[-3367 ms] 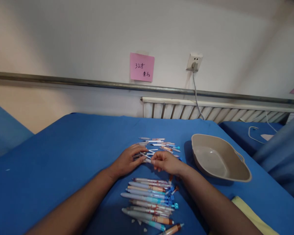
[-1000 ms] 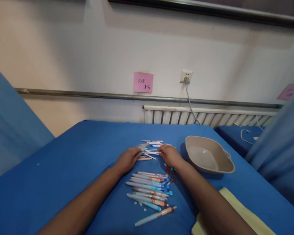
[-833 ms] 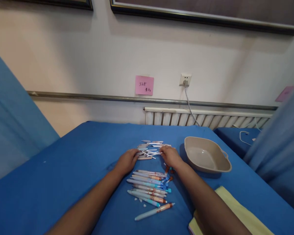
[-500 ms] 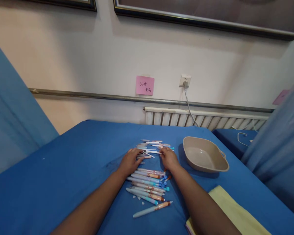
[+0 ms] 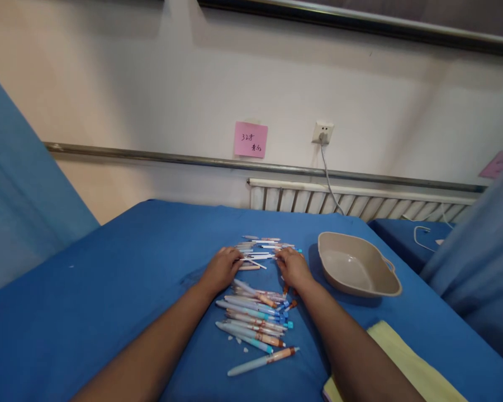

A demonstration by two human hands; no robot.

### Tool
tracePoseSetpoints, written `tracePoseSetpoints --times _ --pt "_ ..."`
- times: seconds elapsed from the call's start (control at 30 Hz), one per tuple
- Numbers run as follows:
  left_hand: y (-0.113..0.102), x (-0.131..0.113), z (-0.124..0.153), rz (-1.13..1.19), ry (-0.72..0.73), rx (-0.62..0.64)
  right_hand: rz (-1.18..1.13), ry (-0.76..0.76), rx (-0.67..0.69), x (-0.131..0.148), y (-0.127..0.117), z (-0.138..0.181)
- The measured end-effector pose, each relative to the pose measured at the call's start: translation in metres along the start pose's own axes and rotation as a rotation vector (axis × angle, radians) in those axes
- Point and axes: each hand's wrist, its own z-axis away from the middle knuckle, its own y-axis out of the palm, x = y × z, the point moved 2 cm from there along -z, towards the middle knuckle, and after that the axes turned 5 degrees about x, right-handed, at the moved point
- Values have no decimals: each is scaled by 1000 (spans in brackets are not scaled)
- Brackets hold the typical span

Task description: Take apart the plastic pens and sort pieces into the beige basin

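My left hand [image 5: 222, 269] is at the left ends of several thin white sticks [image 5: 257, 257], its fingers bent together against them. Across from it, my right hand [image 5: 294, 269] has its fingertips closed at the right ends of the same sticks. Some pens [image 5: 249, 268] lie beneath and behind the sticks, partly hidden by my hands. Closer to me is a row of click pens [image 5: 255, 315] with pale barrels and blue, teal, orange or brown parts. One pen [image 5: 262, 362] lies apart at the front, slanted.
A beige plastic basin [image 5: 352, 265] stands right of my right hand. A folded yellow cloth [image 5: 406, 363] lies under my right forearm. Small white scraps [image 5: 238, 340] sit beside the pens on the blue sheet [image 5: 109, 285]. Behind are a radiator [image 5: 293, 200] and a wall rail [image 5: 171, 158].
My hands have drawn in on the ends of the white sticks, which lie more level. A pen now rests at a slant atop the nearer row. The view has shifted slightly.
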Motion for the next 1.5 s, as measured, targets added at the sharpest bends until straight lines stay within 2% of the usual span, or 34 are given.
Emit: tracePoseSetpoints --times 0.13,0.27,0.37,0.57,0.73,0.83,0.93,1.07,1.33,1.5 --pt "-8 0 9 23 -64 -12 3 -14 -25 15 -10 7" --pt "-12 -8 18 88 -70 68 -29 -174 189 45 -9 21" --pt "-13 -14 21 94 -42 70 45 -189 213 56 -5 28" --pt "-11 -19 35 87 -80 1 122 -61 128 46 -5 30" --pt "-9 -24 49 114 -87 -53 154 -46 110 45 -3 27" --pt "-9 -26 51 116 -57 -97 130 -44 103 47 -1 30" --pt "-8 -28 49 112 30 -134 57 -65 113 48 1 38" --pt "-6 -32 44 141 110 -66 -93 -133 121 47 5 45" --pt "-1 -30 38 243 73 -25 -325 -163 70 36 20 33" --pt "-2 -30 34 300 -48 50 -403 -139 27 31 25 28"
